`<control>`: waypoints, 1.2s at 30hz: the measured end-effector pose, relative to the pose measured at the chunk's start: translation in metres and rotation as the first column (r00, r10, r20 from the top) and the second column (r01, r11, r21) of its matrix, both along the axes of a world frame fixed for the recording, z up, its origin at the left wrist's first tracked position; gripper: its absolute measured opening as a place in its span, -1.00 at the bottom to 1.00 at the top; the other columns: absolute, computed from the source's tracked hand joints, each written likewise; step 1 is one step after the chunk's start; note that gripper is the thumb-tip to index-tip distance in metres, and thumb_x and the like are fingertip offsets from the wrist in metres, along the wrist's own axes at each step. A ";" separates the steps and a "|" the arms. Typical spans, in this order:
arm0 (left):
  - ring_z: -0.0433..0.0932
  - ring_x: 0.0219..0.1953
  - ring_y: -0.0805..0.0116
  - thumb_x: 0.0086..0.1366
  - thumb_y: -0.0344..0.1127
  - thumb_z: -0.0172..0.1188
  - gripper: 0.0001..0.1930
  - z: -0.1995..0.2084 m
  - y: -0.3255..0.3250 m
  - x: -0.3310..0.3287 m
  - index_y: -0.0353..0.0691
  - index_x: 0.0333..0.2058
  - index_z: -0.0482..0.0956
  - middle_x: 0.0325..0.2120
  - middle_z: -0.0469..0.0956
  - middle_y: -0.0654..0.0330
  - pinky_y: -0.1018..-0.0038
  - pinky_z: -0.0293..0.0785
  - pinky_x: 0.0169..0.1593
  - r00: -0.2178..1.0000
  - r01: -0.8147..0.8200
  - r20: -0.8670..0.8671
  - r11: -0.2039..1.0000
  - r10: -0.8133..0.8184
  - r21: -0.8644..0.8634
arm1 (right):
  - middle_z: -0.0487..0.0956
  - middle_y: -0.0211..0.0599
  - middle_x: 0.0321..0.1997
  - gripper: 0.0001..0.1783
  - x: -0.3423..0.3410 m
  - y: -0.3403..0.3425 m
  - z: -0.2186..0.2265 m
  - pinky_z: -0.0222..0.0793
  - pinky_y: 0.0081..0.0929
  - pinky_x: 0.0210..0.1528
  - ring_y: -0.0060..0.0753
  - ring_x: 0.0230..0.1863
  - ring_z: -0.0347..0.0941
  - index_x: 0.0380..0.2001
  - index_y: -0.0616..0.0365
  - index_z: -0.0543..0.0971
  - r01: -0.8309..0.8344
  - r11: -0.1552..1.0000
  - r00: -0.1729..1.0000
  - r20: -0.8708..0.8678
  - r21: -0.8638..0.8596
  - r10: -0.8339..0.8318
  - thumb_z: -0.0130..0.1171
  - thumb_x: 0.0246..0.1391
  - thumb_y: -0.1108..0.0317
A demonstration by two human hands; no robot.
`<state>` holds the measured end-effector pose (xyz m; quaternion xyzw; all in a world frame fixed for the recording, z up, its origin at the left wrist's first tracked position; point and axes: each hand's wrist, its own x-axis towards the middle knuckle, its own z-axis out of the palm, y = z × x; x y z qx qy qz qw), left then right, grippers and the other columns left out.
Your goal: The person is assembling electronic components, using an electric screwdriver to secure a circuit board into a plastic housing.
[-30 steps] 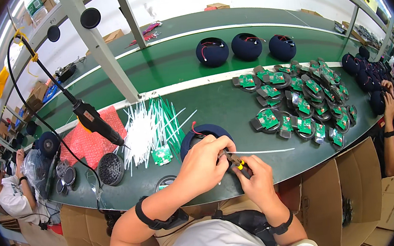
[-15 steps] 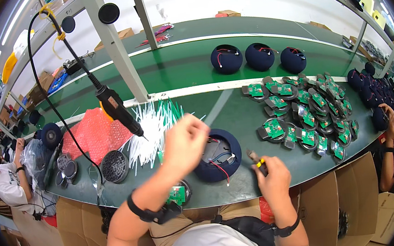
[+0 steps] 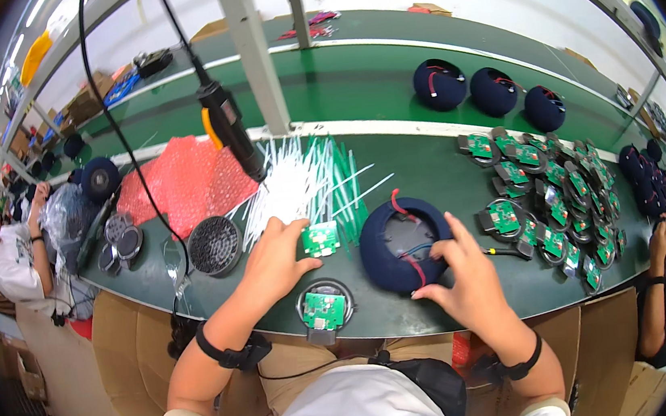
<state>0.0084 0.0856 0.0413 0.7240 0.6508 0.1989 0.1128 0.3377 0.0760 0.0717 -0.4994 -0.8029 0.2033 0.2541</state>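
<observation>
Where the near edge of the bench (image 3: 393, 313) curves through the lower middle of the frame, a black round part with a green circuit board (image 3: 323, 310) lies on its own. Just above it, the left hand (image 3: 279, 252) has its thumb and fingers apart, beside the left edge of a small loose board (image 3: 321, 240); whether they touch it is hard to tell. To the right, the right hand (image 3: 468, 268) reaches over the right rim of the navy shell (image 3: 375, 256), thumb at the lower rim; how firmly it grips, I cannot tell. The shell sits right of the frame's middle, opening up, a red wire (image 3: 416, 268) crossing its lower rim.

Good handling here would mean steadying the shell by its outer wall, keeping fingertips off the wire and plug so nothing tugs at the joints, and taking the loose board by its edges only. The cutters (image 3: 502, 252), partly hidden behind the right hand, are best kept clear of the wires.

Beyond lie the screw tray (image 3: 216, 247) at left, white cable ties (image 3: 286, 184) left of centre and a heap of round parts (image 3: 560, 204) at right. Farthest, three more shells (image 3: 494, 92) stand at the upper right.
</observation>
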 end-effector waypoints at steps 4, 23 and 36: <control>0.52 -0.10 0.00 0.09 -0.24 0.57 -0.36 -0.010 -0.004 0.002 -0.10 0.18 0.60 -0.21 0.44 0.04 0.21 0.48 -0.02 0.991 -0.020 0.129 1.000 0.019 0.005 | 0.60 0.10 0.02 -0.27 -0.011 0.056 0.014 0.50 -0.10 0.10 0.26 0.18 0.55 -0.17 0.18 0.47 -0.004 0.955 1.000 -0.023 0.298 0.012 0.74 -0.39 0.23; 0.50 -0.08 0.13 -0.16 0.04 0.67 -0.23 -0.021 -0.080 -0.019 -0.12 0.07 0.66 -0.04 0.50 0.15 0.25 0.45 0.02 0.880 0.163 0.437 0.983 -0.183 0.083 | 0.64 0.08 0.02 -0.33 -0.117 0.324 -0.028 0.49 -0.07 0.13 0.14 0.08 0.57 0.17 0.13 0.51 0.238 0.755 0.923 0.100 0.611 -0.372 0.52 0.03 0.13; 0.48 -0.04 0.09 -0.14 0.12 0.64 -0.24 -0.023 -0.080 -0.020 -0.19 0.01 0.67 -0.07 0.51 0.15 0.25 0.43 0.05 0.895 0.160 0.414 0.986 -0.164 0.045 | 0.57 -0.25 -0.17 -0.62 -0.118 0.013 -0.023 0.59 -0.40 -0.37 -0.31 -0.38 0.59 -0.14 0.21 0.67 -0.426 0.873 0.904 -0.067 -0.237 0.422 0.57 -0.03 0.38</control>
